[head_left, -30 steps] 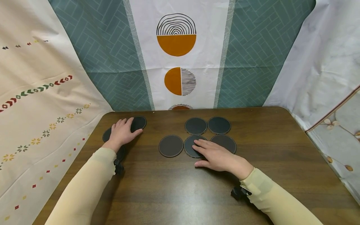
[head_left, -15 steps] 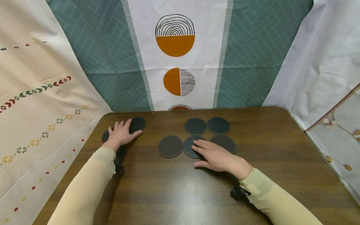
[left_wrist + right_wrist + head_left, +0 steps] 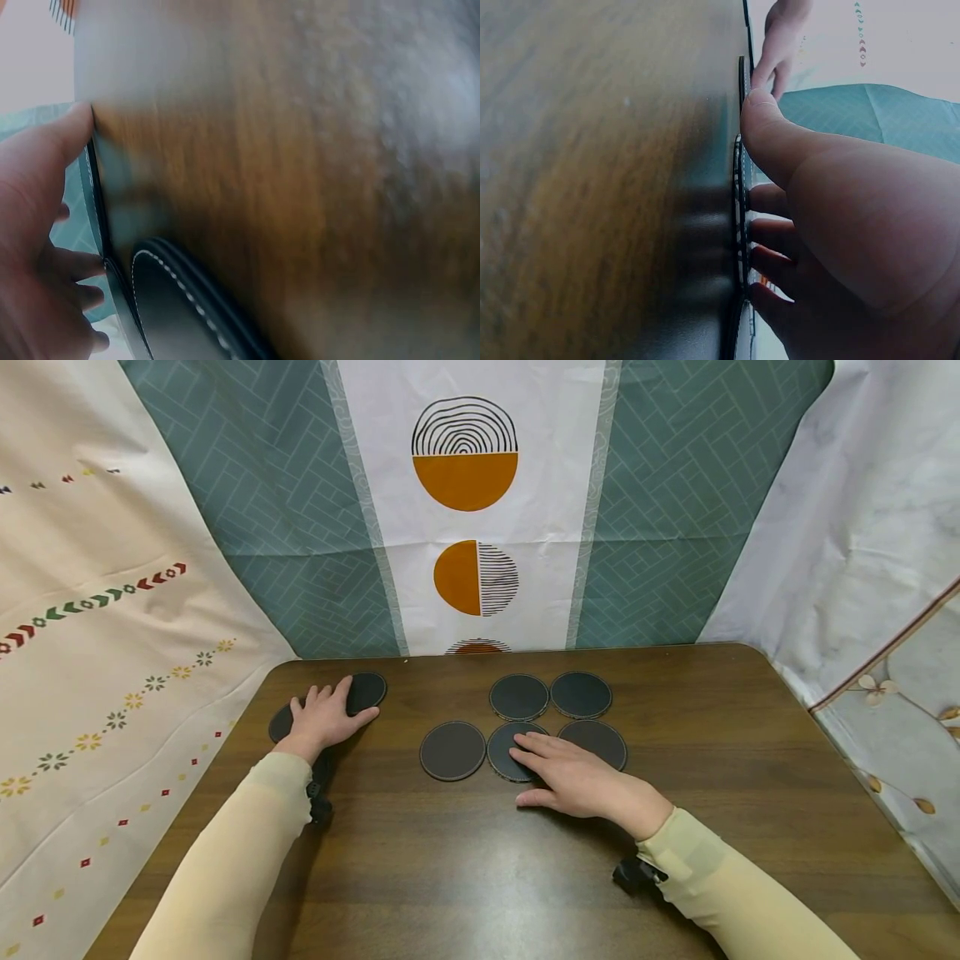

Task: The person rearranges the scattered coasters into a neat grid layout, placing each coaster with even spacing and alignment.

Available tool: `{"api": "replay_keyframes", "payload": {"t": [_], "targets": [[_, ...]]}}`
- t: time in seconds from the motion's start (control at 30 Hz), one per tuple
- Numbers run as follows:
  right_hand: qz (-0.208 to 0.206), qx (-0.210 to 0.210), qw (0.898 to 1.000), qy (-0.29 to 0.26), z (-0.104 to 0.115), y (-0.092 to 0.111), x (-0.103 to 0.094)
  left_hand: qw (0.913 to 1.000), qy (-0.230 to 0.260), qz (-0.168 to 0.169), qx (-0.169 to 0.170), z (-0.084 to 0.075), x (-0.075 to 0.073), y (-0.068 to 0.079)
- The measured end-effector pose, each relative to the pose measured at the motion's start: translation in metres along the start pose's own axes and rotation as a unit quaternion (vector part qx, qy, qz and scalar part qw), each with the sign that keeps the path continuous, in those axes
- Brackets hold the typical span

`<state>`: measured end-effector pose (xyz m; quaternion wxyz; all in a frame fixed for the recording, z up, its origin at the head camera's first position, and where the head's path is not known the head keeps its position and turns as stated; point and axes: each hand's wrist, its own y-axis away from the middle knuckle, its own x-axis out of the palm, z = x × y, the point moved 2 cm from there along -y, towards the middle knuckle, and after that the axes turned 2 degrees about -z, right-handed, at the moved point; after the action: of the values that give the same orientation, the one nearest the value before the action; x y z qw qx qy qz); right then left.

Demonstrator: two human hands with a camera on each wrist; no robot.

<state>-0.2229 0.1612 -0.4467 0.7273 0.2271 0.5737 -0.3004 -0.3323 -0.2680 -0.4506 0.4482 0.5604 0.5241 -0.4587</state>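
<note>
At the table's far left, my left hand [image 3: 322, 720] lies with fingers spread over a group of round black coasters with stitched rims. One coaster [image 3: 367, 693] shows to the right of its fingers, another [image 3: 281, 724] to its left; a third lies mostly hidden under the wrist. In the left wrist view, the thumb touches a coaster's edge, and a stitched coaster [image 3: 180, 307] is close to the camera. My right hand [image 3: 573, 775] rests its extended fingers on the middle coaster [image 3: 506, 760] of the near row and partly covers the right one [image 3: 603, 742].
A coaster [image 3: 453, 751] sits at the near row's left end, with two more [image 3: 519, 697] [image 3: 581, 694] behind that row. The brown wooden table [image 3: 420, 868] meets a teal and white cloth [image 3: 300, 510] at the back. Patterned cloths hang at both sides.
The head view has drifted slightly, so the scene sits a little further left. Both hands stay on the same coasters, and no coaster has visibly been shifted.
</note>
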Motion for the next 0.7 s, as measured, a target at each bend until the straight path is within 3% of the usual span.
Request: {"api": "replay_keyframes", "payload": {"t": [0.7], "targets": [[0.004,0.000,1.000,0.008,0.001,-0.002,0.000,0.9997,0.005,-0.024,-0.006,-0.010,-0.003,0.001]]}}
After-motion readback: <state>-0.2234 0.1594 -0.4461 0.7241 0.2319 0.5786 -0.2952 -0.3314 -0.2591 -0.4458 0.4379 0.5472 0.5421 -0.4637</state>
